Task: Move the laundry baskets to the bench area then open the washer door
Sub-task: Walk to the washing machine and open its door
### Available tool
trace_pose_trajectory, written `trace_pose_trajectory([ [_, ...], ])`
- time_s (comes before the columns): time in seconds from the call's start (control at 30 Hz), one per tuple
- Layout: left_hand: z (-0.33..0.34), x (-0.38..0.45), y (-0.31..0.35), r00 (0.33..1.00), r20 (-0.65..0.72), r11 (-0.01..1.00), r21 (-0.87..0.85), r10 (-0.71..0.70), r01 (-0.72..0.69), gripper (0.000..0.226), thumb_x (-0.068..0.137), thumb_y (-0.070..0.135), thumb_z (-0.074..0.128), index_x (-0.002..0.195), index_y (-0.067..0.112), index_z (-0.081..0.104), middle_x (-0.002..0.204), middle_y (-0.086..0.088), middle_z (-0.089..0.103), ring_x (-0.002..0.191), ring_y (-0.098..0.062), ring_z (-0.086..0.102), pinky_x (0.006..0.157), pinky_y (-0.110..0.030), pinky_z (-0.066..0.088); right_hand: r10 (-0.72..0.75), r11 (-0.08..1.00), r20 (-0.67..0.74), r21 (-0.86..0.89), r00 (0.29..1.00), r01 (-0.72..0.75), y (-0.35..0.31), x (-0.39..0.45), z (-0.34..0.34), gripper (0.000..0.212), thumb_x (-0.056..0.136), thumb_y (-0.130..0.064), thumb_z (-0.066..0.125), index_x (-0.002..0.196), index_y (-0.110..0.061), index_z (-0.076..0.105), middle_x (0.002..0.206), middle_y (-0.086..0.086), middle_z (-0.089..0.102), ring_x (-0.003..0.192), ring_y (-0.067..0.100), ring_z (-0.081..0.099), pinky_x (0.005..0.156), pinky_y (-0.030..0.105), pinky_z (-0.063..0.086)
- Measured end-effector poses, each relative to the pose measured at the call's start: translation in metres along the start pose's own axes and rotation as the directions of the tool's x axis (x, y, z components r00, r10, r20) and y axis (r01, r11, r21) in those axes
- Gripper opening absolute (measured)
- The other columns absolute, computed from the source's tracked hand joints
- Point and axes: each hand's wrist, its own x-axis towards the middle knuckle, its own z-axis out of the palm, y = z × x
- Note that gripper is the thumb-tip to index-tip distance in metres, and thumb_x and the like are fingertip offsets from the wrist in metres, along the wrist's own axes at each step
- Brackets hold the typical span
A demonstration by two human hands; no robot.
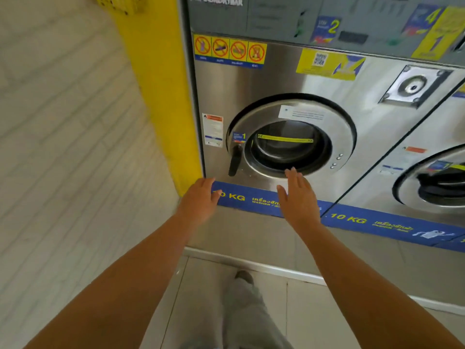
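From the head camera I look down at both arms stretched toward the leftmost washer (289, 79), a steel-fronted machine standing beside a yellow pillar (156, 91). Its round washer door (292, 139) sits shut in the front panel, glass porthole in the middle, with a black handle (235, 161) hanging down at the door's left edge.

My left hand (198, 200) hovers in front of the blue strip (251, 199) under the door, fingers loosely spread and holding nothing. The handle lies above and slightly right of it, near but not touched. My right hand (298, 195) is also empty and open, fingers (293, 173) extended up so the tips overlap the door's lower rim; I cannot tell whether they rest on the metal or float just short of it.

I judge the door to be rigid and fairly heavy, steel ring and thick glass on a hinge at the right. The polished rim offers little purchase and looks slippery, so the black handle is the place to grip. It likely needs a turn or pull to unlatch before the door swings.

No laundry basket is clearly visible here.
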Motion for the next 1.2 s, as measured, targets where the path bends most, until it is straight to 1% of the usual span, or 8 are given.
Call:
trace_pose_trajectory([
  [0.17, -0.004, 0.09, 0.039, 0.998, -0.036, 0.996, -0.061, 0.06, -0.062, 0.056, 0.097, 0.033, 0.048, 0.145, 0.009, 0.032, 0.149, -0.014, 0.038, 0.136, -0.031, 0.04, 0.108, -0.038, 0.035, -0.083, 0.995, -0.137, -0.071, 0.987, 0.074, 0.001, 0.103, -0.022, 0.056, 0.1, -0.033, 0.038, 0.151, -0.011, 0.026, 0.16, 0.007, 0.021, 0.148, 0.025, 0.016, 0.12, 0.039, 0.018],
  [0.33, -0.008, 0.163, 0.083, 0.987, -0.072, 0.982, -0.114, 0.14, -0.148, 0.061, 0.097, 0.037, 0.045, 0.148, 0.013, 0.023, 0.152, -0.012, 0.035, 0.137, -0.03, 0.038, 0.111, -0.041, 0.034, -0.142, 0.97, -0.171, -0.219, 0.975, 0.103, 0.006, 0.172, -0.04, 0.058, 0.101, -0.034, 0.031, 0.153, -0.013, 0.016, 0.162, 0.008, 0.009, 0.15, 0.025, 0.007, 0.122, 0.042, 0.014],
  [0.47, -0.004, 0.197, 0.107, 0.971, -0.088, 0.974, -0.035, 0.222, -0.226, 0.069, 0.098, 0.043, 0.04, 0.153, 0.013, 0.011, 0.16, -0.01, 0.019, 0.147, -0.027, 0.021, 0.119, -0.044, 0.023, -0.161, 0.946, -0.19, -0.308, 0.969, 0.097, 0.018, 0.195, -0.043, 0.059, 0.101, -0.034, 0.029, 0.154, -0.014, 0.012, 0.162, 0.008, 0.009, 0.15, 0.025, 0.005, 0.121, 0.043, 0.013],
  [0.53, 0.002, 0.207, 0.115, 0.965, -0.115, 0.971, 0.003, 0.238, -0.239, 0.07, 0.098, 0.045, 0.037, 0.153, 0.012, 0.01, 0.161, -0.01, 0.018, 0.148, -0.026, 0.018, 0.12, -0.042, 0.021, -0.165, 0.945, -0.182, -0.312, 0.969, 0.103, 0.024, 0.198, -0.042, 0.059, 0.101, -0.033, 0.029, 0.154, -0.013, 0.013, 0.162, 0.008, 0.01, 0.15, 0.025, 0.005, 0.121, 0.043, 0.014],
  [0.7, 0.014, 0.211, 0.112, 0.952, -0.188, 0.97, 0.07, 0.242, -0.233, 0.072, 0.096, 0.049, 0.036, 0.153, 0.013, 0.011, 0.158, -0.012, 0.024, 0.145, -0.029, 0.025, 0.118, -0.044, 0.028, -0.192, 0.939, -0.179, -0.32, 0.965, 0.127, 0.028, 0.199, -0.038, 0.06, 0.102, -0.035, 0.033, 0.153, -0.011, 0.015, 0.162, 0.008, 0.013, 0.15, 0.026, 0.006, 0.121, 0.044, 0.016],
  [0.83, 0.013, 0.202, 0.106, 0.939, -0.188, 0.957, 0.099, 0.287, -0.273, 0.071, 0.097, 0.047, 0.038, 0.153, 0.013, 0.01, 0.157, -0.011, 0.024, 0.144, -0.028, 0.026, 0.117, -0.044, 0.029, -0.177, 0.949, -0.204, -0.296, 0.963, 0.111, 0.025, 0.193, -0.035, 0.063, 0.101, -0.038, 0.037, 0.153, -0.01, 0.016, 0.161, 0.009, 0.014, 0.15, 0.026, 0.007, 0.121, 0.044, 0.017],
  [0.97, 0.011, 0.182, 0.097, 0.93, -0.168, 0.945, 0.1, 0.326, -0.313, 0.07, 0.097, 0.044, 0.041, 0.153, 0.013, 0.012, 0.156, -0.011, 0.026, 0.143, -0.028, 0.028, 0.118, -0.042, 0.028, -0.15, 0.961, -0.221, -0.262, 0.964, 0.09, 0.022, 0.179, -0.034, 0.063, 0.101, -0.043, 0.032, 0.153, -0.012, 0.015, 0.162, 0.008, 0.013, 0.15, 0.024, 0.005, 0.122, 0.041, 0.013],
  [1.2, 0.012, 0.123, 0.081, 0.866, -0.182, 0.885, 0.101, 0.466, -0.455, 0.067, 0.094, 0.049, 0.044, 0.148, 0.011, 0.031, 0.138, -0.009, 0.049, 0.124, -0.025, 0.048, 0.103, -0.033, 0.041, 0.024, 0.999, -0.314, -0.035, 0.949, -0.037, -0.002, 0.129, -0.036, 0.063, 0.1, -0.048, 0.028, 0.152, -0.013, 0.021, 0.162, 0.003, 0.015, 0.15, 0.019, 0.006, 0.121, 0.038, 0.017],
])
